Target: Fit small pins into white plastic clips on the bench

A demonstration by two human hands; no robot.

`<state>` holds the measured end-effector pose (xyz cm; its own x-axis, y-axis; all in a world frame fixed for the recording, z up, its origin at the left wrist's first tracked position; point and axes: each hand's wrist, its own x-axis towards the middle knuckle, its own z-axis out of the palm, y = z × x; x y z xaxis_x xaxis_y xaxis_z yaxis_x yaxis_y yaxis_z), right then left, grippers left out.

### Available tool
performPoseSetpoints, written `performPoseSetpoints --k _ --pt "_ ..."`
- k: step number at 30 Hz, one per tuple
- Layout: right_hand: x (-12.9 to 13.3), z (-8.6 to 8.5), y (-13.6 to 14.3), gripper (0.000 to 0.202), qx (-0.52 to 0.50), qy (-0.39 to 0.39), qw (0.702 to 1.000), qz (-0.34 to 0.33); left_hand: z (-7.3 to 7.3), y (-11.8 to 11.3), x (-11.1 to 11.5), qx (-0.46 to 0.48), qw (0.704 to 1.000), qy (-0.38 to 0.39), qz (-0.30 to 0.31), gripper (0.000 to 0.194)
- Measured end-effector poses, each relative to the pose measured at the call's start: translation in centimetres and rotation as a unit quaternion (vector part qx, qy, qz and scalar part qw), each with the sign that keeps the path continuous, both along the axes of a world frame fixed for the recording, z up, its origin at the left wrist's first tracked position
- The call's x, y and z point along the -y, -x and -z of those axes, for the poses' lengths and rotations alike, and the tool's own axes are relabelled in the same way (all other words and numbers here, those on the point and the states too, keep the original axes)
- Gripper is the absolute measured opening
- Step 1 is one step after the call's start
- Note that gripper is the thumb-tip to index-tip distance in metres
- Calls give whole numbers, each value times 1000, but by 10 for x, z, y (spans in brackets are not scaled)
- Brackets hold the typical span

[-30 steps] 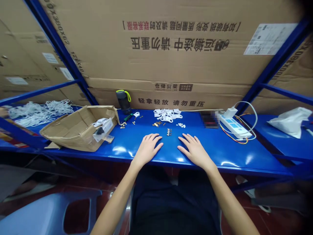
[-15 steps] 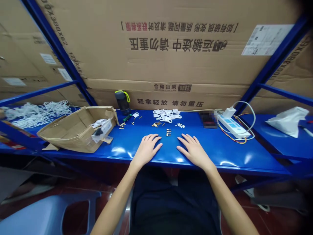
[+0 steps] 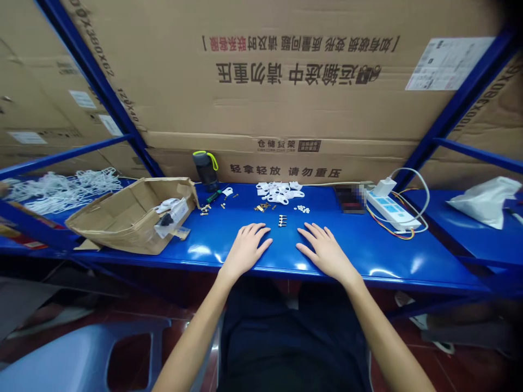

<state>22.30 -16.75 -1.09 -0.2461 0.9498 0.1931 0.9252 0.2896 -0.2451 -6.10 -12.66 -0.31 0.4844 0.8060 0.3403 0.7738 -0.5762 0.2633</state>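
Note:
My left hand (image 3: 246, 247) lies flat on the blue table (image 3: 281, 255), palm down, fingers apart and holding nothing. Opposite it, my right hand (image 3: 322, 249) rests the same way, also empty. Between and just beyond my fingertips is a short row of small dark pins with light ends (image 3: 282, 220). Farther back lies a pile of white plastic parts (image 3: 280, 190). In front of that pile are small brass-coloured pieces (image 3: 262, 207), and to their right a cluster of tiny white pieces (image 3: 303, 209).
An opened cardboard box (image 3: 122, 218) stands at left, near a dark bottle (image 3: 205, 171) and a green-handled tool (image 3: 214, 196). At right are a dark tray-like object (image 3: 347, 200) and a white power strip (image 3: 394, 211) with cables. Large cardboard (image 3: 278, 109) backs the table.
Both hands stay still on the table. The whole view shifts very slightly; no object has moved.

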Motion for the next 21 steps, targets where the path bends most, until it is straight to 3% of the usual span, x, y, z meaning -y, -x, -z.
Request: performPoseSetpoints --k 7,11,17,21 --pt "-1 5 0 67 7 -9 1000 -3 1 1 0 2 1000 -4 -1 41" --pt "-5 1 -4 65 21 -23 999 -22 -6 3 -13 -7 1000 -5 26 36" --pt "-41 -24 1 62 40 -30 996 -73 -31 -5 -76 16 998 -40 38 40" --pt "-73 -28 18 63 0 -20 995 -93 -32 -11 -118 49 996 -67 30 37"
